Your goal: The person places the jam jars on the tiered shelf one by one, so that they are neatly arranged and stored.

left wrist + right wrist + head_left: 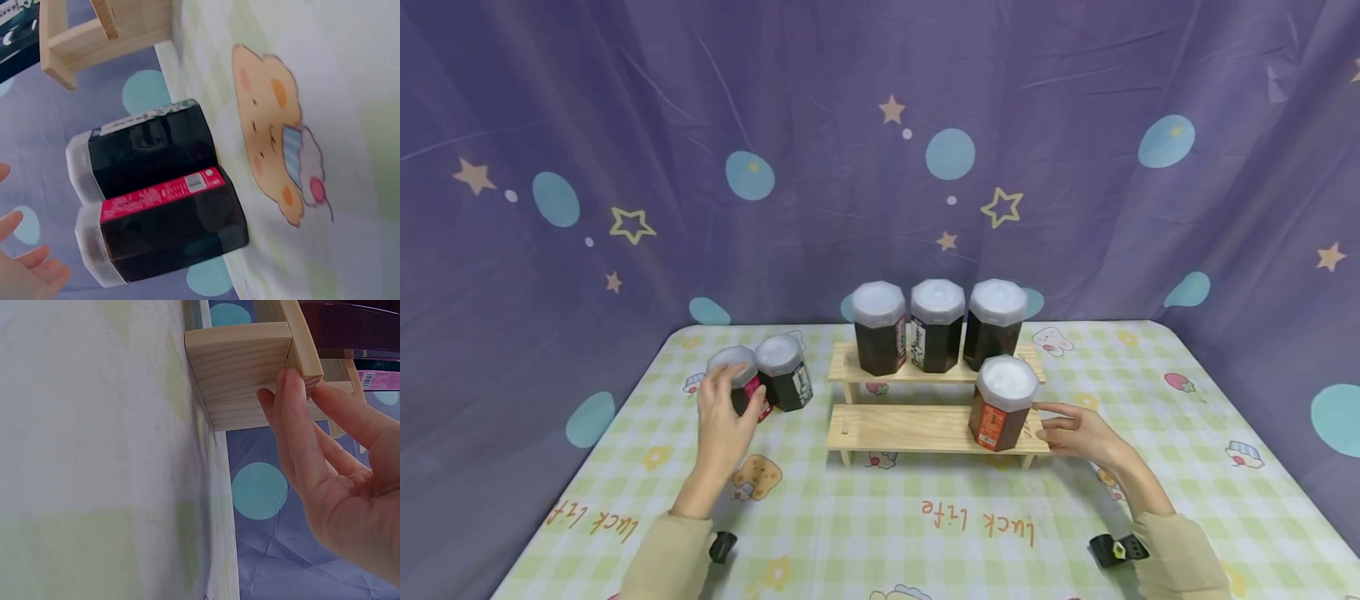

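Observation:
My left hand (724, 417) is at a dark octagonal jar with a pink label (175, 234), its fingers and thumb spread near the white lid. In the left wrist view those fingers stand apart from the jar. Right against it is a second dark jar with a white-and-green label (790, 385). My right hand (1078, 433) grips the right end of a two-step wooden rack (895, 427), fingertips at the board's corner. On the lower step, at the right, stands a jar with an orange label (992, 423).
Three dark jars with white lids line the upper step: a left jar (876, 346), a middle jar (940, 342) and a right jar (988, 340). A checked tablecloth (850, 550) covers the table. Behind hangs a purple curtain (820, 250).

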`<state>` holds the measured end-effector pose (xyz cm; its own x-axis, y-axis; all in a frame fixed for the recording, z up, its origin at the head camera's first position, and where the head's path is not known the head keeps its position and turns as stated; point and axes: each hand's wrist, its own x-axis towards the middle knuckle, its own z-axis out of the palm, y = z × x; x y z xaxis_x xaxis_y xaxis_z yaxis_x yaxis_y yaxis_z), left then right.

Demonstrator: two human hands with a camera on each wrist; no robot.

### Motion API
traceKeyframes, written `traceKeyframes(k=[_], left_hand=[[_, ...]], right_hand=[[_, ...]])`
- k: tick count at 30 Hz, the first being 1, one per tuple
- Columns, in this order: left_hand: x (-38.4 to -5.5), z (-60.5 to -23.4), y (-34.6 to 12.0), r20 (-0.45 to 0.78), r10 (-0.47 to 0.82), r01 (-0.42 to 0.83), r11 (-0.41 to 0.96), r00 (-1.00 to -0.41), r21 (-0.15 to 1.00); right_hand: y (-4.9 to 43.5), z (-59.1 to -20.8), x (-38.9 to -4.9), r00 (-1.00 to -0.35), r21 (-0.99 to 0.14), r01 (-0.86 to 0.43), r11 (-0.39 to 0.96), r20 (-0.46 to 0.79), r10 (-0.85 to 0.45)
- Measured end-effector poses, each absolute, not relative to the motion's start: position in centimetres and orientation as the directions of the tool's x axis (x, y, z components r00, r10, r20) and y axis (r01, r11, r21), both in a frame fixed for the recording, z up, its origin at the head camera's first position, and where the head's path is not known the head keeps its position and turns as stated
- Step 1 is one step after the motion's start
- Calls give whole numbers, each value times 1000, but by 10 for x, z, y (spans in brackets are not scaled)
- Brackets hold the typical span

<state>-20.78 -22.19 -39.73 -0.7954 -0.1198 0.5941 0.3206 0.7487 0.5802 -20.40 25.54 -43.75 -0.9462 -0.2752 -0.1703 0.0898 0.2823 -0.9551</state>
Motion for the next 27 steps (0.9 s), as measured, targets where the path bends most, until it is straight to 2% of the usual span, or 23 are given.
traceKeyframes(k=[15,27], left_hand=[[-224,-403,-245,459,-142,184,784,-877,593],[-237,-413,-254,454,-151,182,772,-878,609]], right_hand=[[255,-438,-204,-950,-952,99,291,-178,-257],[256,-439,-205,-953,-949,119,291,-192,-236]])
